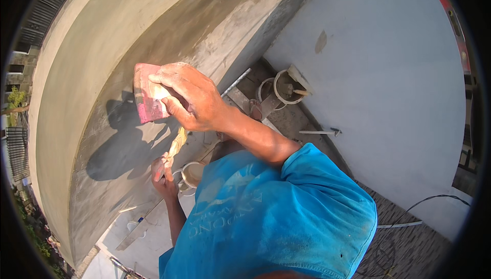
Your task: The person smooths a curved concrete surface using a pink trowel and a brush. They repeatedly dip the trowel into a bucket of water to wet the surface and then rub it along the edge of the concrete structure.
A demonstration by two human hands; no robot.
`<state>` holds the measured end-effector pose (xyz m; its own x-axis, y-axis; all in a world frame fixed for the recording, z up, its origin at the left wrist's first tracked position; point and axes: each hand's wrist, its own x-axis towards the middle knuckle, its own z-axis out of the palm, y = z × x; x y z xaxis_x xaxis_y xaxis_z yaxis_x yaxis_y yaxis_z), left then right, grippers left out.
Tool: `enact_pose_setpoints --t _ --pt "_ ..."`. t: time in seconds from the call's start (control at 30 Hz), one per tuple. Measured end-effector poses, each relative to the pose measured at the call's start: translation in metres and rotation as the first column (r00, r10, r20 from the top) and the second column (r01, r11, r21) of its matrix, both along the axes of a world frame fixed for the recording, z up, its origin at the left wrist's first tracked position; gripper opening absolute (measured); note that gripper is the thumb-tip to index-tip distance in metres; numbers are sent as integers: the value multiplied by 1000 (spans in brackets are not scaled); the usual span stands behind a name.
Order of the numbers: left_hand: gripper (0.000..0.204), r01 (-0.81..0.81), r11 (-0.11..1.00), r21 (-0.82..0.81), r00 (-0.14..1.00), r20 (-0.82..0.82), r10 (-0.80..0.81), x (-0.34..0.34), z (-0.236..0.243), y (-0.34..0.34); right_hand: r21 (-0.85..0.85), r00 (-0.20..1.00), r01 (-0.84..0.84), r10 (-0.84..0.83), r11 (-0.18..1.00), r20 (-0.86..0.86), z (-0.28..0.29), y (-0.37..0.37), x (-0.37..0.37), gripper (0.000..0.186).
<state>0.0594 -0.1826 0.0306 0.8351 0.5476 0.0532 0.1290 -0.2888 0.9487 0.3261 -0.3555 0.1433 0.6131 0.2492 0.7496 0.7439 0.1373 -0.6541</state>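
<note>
Smoothing wet plaster on the curved wall [169, 28]: the right hand [192, 97] clamps a pink float [147, 93] flat against it, fingers curled over its top. The left hand [162, 176] grips a trowel [176, 146] lower down. Next, I judge, even sweeping pressure. Below, one bucket [192, 172], contents unclear; another [287, 87] holds grey mortar and a stick

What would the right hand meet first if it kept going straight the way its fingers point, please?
The right hand presses a pink sponge block against the curved grey plastered wall. Going on leftward, it would likely just slide along that wet plaster; nothing else shows in its line, though depth is unclear.
</note>
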Motion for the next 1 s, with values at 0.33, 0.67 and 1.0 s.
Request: enact_pose_setpoints --t 0.33,0.67,1.0 --pt "15 -63 998 26 997 55 62 -1 -13 -9 795 348 -237 813 559 -467 -27 -82 5 59" --pt "16 -78 992 -104 992 95 88 13 18 -30 57 926 249 -255 967 279 85 -170 65 52" --pt "21 -145 989 3 984 101 144 22 44 -47 -3 554 576 -388 817 736 118 -143 185 53"
